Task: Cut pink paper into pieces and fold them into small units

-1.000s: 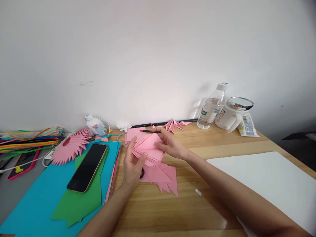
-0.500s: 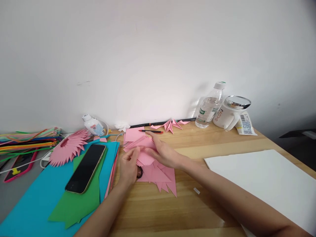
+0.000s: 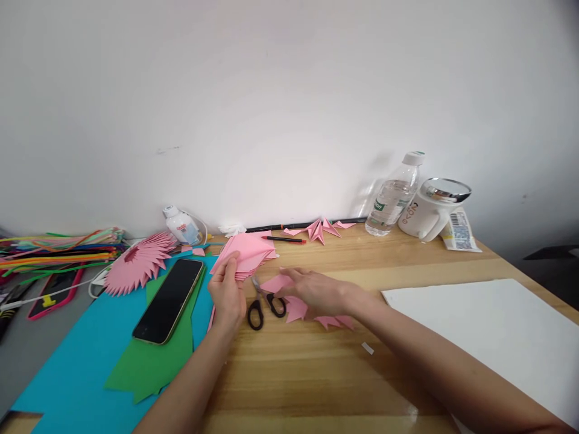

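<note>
Left grip [image 3: 228, 293] pinches pink stack [image 3: 249, 251] edge; right grip [image 3: 316, 292] apart, scissors [image 3: 259, 292] between.

On the wood-grain tabletop [image 3: 280, 386], scissors [image 3: 260, 293] and pink paper scraps [image 3: 296, 310] are laid below frame centre, a water bottle [image 3: 389, 205] and mug [image 3: 417, 216] placed right of centre, a white sheet [image 3: 493, 337] lower right.

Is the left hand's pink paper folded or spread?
Folded: the pink paper in the left hand shows a crease and layered edges along its bottom.
</note>
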`<state>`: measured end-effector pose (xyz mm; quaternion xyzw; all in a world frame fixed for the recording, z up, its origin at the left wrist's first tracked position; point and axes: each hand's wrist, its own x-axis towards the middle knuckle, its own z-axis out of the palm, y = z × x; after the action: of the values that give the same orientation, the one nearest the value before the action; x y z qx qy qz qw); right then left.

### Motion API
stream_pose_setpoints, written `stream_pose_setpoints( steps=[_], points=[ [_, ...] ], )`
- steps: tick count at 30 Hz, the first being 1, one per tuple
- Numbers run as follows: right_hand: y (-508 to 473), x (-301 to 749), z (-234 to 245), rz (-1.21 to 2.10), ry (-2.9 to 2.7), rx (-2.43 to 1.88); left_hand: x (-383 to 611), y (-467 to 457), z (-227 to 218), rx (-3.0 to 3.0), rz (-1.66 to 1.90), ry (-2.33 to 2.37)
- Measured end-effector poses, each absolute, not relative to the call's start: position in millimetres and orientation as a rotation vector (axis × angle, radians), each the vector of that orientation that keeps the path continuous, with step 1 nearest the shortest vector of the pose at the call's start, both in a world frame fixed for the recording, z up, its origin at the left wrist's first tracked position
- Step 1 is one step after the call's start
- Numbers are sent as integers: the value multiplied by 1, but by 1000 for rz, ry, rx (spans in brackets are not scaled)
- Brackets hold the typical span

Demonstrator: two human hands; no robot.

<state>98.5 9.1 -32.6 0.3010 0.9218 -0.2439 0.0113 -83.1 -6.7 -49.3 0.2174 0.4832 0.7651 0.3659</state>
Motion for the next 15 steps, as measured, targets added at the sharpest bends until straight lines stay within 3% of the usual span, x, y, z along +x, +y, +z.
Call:
stream_pose_setpoints(
  steps=[4,15],
  points=[
    [26,121,-27,-913,2825,1076,-80,-10,-50,583,1881,1221],
    [45,120,-37,-741,2690,1741,-72,-16,-56,678,1513,1192]
  ],
)
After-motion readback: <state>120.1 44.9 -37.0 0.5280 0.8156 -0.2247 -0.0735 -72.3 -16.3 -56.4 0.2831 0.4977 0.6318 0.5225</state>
